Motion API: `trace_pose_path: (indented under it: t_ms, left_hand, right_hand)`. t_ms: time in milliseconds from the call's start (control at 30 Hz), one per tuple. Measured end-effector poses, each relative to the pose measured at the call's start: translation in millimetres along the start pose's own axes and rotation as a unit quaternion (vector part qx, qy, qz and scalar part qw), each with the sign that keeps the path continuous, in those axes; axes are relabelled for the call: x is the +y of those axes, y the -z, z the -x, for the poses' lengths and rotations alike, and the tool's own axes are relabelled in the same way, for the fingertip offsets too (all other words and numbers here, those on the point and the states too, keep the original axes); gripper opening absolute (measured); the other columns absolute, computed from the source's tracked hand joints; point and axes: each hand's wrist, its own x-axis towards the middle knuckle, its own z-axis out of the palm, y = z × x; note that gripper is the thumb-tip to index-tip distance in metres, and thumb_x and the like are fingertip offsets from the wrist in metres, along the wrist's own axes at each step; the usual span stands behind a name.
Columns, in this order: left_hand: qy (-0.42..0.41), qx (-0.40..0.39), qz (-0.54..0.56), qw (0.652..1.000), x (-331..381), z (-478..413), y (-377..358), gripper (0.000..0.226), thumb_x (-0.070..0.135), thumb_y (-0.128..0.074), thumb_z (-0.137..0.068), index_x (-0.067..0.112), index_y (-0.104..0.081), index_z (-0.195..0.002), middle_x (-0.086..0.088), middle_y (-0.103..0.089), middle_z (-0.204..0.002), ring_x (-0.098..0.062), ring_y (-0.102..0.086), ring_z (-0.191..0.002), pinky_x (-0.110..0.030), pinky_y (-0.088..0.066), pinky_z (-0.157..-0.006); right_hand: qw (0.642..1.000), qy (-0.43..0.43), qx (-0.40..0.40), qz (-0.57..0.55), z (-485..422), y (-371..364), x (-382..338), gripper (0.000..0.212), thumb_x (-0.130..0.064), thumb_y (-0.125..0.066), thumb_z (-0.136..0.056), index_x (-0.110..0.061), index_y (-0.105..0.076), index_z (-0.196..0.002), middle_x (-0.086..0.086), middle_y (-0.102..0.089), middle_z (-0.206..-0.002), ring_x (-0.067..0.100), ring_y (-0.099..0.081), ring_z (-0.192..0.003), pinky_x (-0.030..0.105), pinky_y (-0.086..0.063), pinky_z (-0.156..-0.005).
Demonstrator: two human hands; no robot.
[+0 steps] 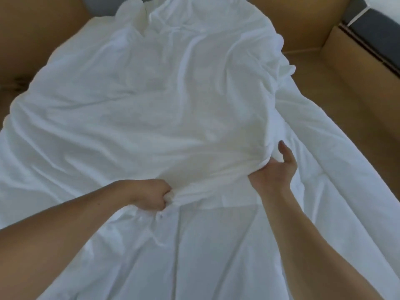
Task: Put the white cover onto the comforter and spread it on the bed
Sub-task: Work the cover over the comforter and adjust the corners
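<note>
A thin white cover [151, 109] lies wrinkled over most of the bed, with the thicker cream comforter [138, 16] showing at the far end and bulging beneath it. My left hand [151, 194] is a fist bunching a fold of the cover near the middle front. My right hand [275, 169] has its fingers tucked under the raised cover edge, thumb up and apart, lifting that edge. In front of my hands, the white cloth [216, 245] lies flatter.
Brown wooden floor [346, 100] runs along the right side of the bed and the left side [32, 40]. A dark band with a light stripe [368, 20] sits at the top right corner.
</note>
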Motion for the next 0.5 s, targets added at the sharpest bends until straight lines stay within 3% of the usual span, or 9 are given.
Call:
trace_pose_path:
  t_ms: [33,100,133,200,267,367,433,500]
  left_hand:
    - [0.002,0.007,-0.015,1.000,12,-7,2,0.019,0.015,-0.065,-0.083,0.011,-0.062,-0.101,-0.007,-0.065,-0.106,-0.019,-0.058,-0.086,-0.028,-0.046,-0.072]
    - [-0.025,-0.004,0.091,0.996,54,-18,4,0.050,0.025,-0.078,-0.080,0.019,-0.053,-0.123,-0.005,-0.059,-0.119,-0.018,-0.057,-0.101,-0.029,-0.048,-0.085]
    - [-0.047,0.000,0.155,0.987,84,-23,3,0.067,0.031,-0.082,-0.078,0.024,-0.045,-0.134,0.001,-0.055,-0.123,-0.015,-0.057,-0.108,-0.027,-0.048,-0.091]
    - [-0.081,0.038,0.165,0.982,149,-31,-3,0.088,0.042,-0.084,-0.074,0.027,-0.033,-0.144,0.007,-0.054,-0.122,-0.014,-0.056,-0.111,-0.028,-0.049,-0.094]
    - [-0.088,0.107,0.066,0.988,206,-43,-18,0.073,0.041,-0.079,-0.075,0.021,-0.039,-0.134,0.006,-0.058,-0.111,-0.019,-0.060,-0.101,-0.032,-0.051,-0.082]
    - [-0.087,0.232,-0.035,0.968,237,-46,-30,0.020,0.021,-0.061,-0.086,0.017,-0.047,-0.099,0.001,-0.056,-0.087,-0.028,-0.057,-0.084,-0.031,-0.034,-0.064]
    - [-0.067,0.265,0.010,0.962,231,-31,-28,0.022,0.014,-0.055,-0.087,0.022,-0.039,-0.075,0.006,-0.047,-0.071,-0.024,-0.048,-0.072,-0.032,-0.029,-0.058]
    - [-0.049,0.280,0.083,0.955,222,-13,-24,0.030,0.011,-0.055,-0.086,0.022,-0.036,-0.066,0.008,-0.044,-0.062,-0.021,-0.044,-0.064,-0.031,-0.029,-0.054]
  right_hand:
    - [0.999,0.024,0.002,0.030,7,11,-8,0.054,-0.029,-0.068,-0.078,-0.006,-0.065,-0.127,0.009,-0.064,-0.127,0.034,-0.060,-0.121,0.041,-0.048,-0.103]
    - [0.997,0.035,0.012,0.070,24,39,-21,0.027,-0.024,-0.058,-0.087,-0.009,-0.075,-0.102,0.010,-0.070,-0.112,0.033,-0.065,-0.109,0.037,-0.055,-0.089]
    - [0.996,0.022,0.012,0.086,34,52,-26,0.031,-0.022,-0.050,-0.094,-0.008,-0.075,-0.103,0.013,-0.071,-0.113,0.034,-0.065,-0.109,0.040,-0.055,-0.091]
    - [0.993,-0.022,-0.003,0.113,46,66,-36,0.038,-0.023,-0.045,-0.096,-0.002,-0.065,-0.121,0.019,-0.067,-0.119,0.037,-0.063,-0.114,0.047,-0.048,-0.101]
    - [0.989,-0.063,-0.021,0.132,44,72,-58,0.047,-0.030,-0.063,-0.084,-0.003,-0.058,-0.122,0.017,-0.065,-0.113,0.036,-0.064,-0.106,0.045,-0.047,-0.097]
    - [0.976,-0.166,-0.031,0.135,22,72,-100,0.067,-0.043,-0.077,-0.068,-0.005,-0.053,-0.119,0.015,-0.055,-0.099,0.030,-0.058,-0.089,0.035,-0.044,-0.085]
    - [0.965,-0.219,-0.030,0.140,4,62,-112,0.068,-0.046,-0.073,-0.070,0.000,-0.056,-0.117,0.014,-0.054,-0.097,0.029,-0.056,-0.087,0.032,-0.043,-0.086]
    - [0.966,-0.236,-0.015,0.104,-18,42,-116,0.071,-0.044,-0.073,-0.071,0.005,-0.058,-0.120,0.015,-0.058,-0.113,0.031,-0.056,-0.101,0.031,-0.039,-0.104]
